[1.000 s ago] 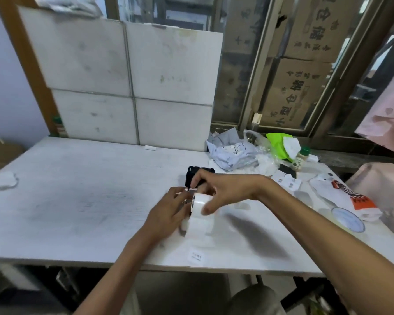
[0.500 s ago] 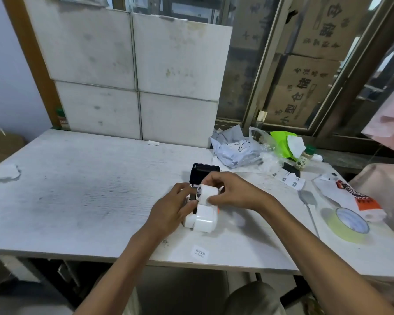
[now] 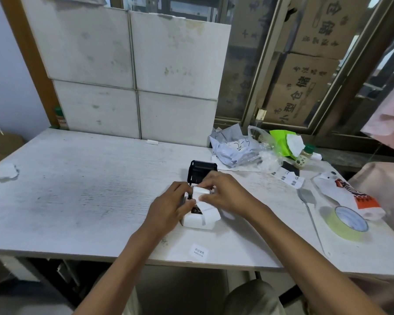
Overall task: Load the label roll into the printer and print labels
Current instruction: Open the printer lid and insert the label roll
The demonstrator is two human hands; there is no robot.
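Note:
A small white label printer (image 3: 199, 220) sits on the white table (image 3: 77, 189), its black lid (image 3: 202, 170) flipped open toward the back. The white label roll (image 3: 200, 192) lies in the printer's open bay, and a strip of label paper (image 3: 208, 209) trails over the printer's front. My left hand (image 3: 171, 206) grips the printer's left side with its thumb on the roll's paper. My right hand (image 3: 223, 194) holds the roll from the right with fingers over its top. Much of the bay is hidden by both hands.
A printed label (image 3: 198, 252) lies near the table's front edge. At the right are a yellow-green tape roll (image 3: 345, 223), a white-and-orange packet (image 3: 350, 196), a small bottle (image 3: 303, 156), label strips (image 3: 288, 177) and plastic bags (image 3: 237, 148). White boards (image 3: 132, 71) lean against the wall behind.
My right hand has lowered the label roll from above the printer into the open bay. My left hand has stayed on the printer's left side. The camera has moved closer.

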